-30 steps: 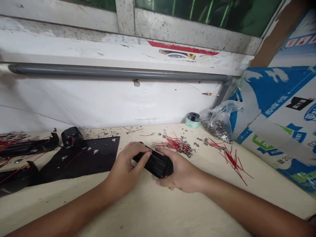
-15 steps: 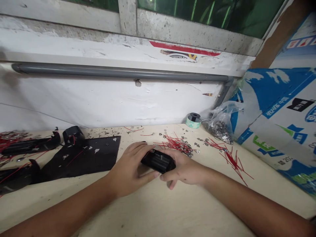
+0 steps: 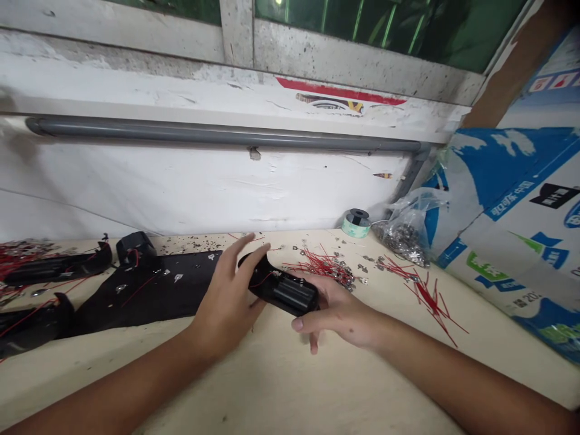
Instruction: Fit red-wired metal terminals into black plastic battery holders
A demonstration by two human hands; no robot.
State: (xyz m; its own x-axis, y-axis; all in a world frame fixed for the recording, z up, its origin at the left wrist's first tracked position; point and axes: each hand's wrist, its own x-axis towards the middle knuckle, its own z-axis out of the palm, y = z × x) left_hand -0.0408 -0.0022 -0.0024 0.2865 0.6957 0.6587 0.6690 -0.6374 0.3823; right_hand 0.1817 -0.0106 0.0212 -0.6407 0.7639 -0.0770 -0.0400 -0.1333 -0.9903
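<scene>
A black plastic housing (image 3: 292,293) with a ribbed, battery-holder-like middle and a curved, flared left end is held above the table, tilted down to the right. A thin red wire shows inside it. My right hand (image 3: 338,308) grips its right end, thumb at the near side and other fingers behind and below. At the flared end, my left hand (image 3: 226,296) has its fingers raised and spread. Its thumb is partly hidden by the housing, so any light touch there is unclear.
A black mat (image 3: 181,290) with small metal tabs lies left, beside similar black housings (image 3: 58,266). Red wires with metal tabs (image 3: 324,266) lie behind my hands. Farther right are loose red wires (image 3: 428,296), a tape roll (image 3: 356,223), a bag of metal parts (image 3: 403,235) and a printed carton (image 3: 521,241).
My left hand has loosened from around the housing and moved left, its fingers lifting and spreading. The flared left end now shows. My right hand keeps its hold.
</scene>
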